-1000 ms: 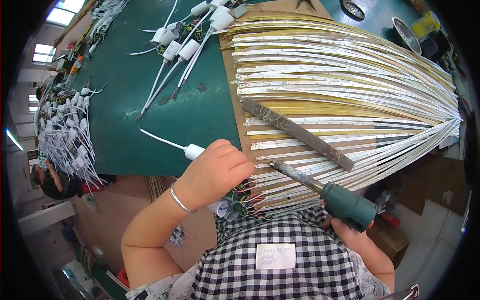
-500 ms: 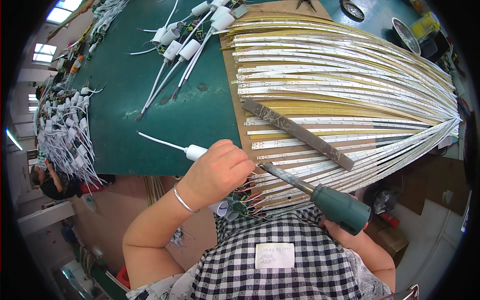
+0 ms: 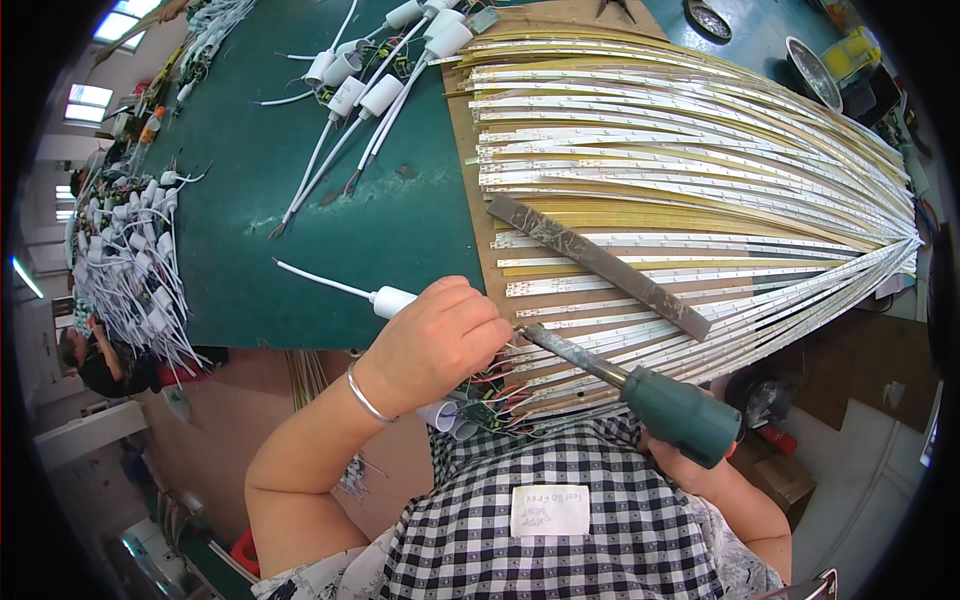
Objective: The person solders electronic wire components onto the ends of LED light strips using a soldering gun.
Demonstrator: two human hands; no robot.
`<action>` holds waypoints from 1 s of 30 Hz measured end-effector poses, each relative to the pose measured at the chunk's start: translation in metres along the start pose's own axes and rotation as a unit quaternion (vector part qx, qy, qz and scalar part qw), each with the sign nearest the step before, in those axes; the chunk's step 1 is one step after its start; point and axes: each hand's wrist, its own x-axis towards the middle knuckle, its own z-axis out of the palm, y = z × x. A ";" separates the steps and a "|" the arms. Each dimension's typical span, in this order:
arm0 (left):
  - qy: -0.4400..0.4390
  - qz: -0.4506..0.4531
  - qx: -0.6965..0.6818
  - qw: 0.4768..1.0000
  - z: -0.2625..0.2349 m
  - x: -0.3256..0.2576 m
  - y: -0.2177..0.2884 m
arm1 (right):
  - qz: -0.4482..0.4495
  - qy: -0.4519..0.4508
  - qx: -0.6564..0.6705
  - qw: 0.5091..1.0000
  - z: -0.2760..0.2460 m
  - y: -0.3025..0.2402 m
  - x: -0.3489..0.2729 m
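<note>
My left hand point(image 3: 440, 340) is closed with its fingers pinched together, holding a white cylindrical plastic cap with a cable point(image 3: 392, 302) that sticks out to the left. At the fingertips, thin wires meet the end of one of the LED strips. My right hand point(image 3: 680, 465), partly hidden, is wrapped round the green handle of a soldering iron point(image 3: 682, 415). Its dark tip rests close to my left fingertips, at the strip's end. White and yellow LED strips point(image 3: 640, 150) fan out over a brown board, with a flat metal bar point(image 3: 600, 265) lying across them.
White caps with cables point(image 3: 380, 97) lie on the green table point(image 3: 250, 250), and a large pile of them point(image 3: 125, 260) hangs at its left edge. Soldered caps and circuit boards point(image 3: 465, 410) sit near my apron. Pliers point(image 3: 615, 10) and round metal dishes point(image 3: 812, 72) lie at the back. Another person point(image 3: 100, 360) is at far left.
Hardly anything differs. The strips and the metal bar appear shifted very slightly; both hands and the soldering iron keep nearly the same place.
</note>
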 end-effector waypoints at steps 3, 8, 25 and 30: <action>0.002 0.000 -0.001 1.000 0.000 0.000 -0.001 | 0.048 0.015 0.051 0.997 -0.001 0.005 -0.009; -0.009 0.000 0.003 1.000 -0.001 0.000 -0.001 | 0.070 0.036 0.063 0.995 -0.001 0.008 -0.017; 0.001 -0.002 -0.004 1.000 0.000 0.001 -0.001 | 0.016 -0.014 -0.012 1.000 -0.001 0.002 -0.004; -0.007 -0.003 0.000 1.000 -0.001 0.000 0.000 | 0.044 -0.019 -0.010 0.999 -0.005 0.003 -0.010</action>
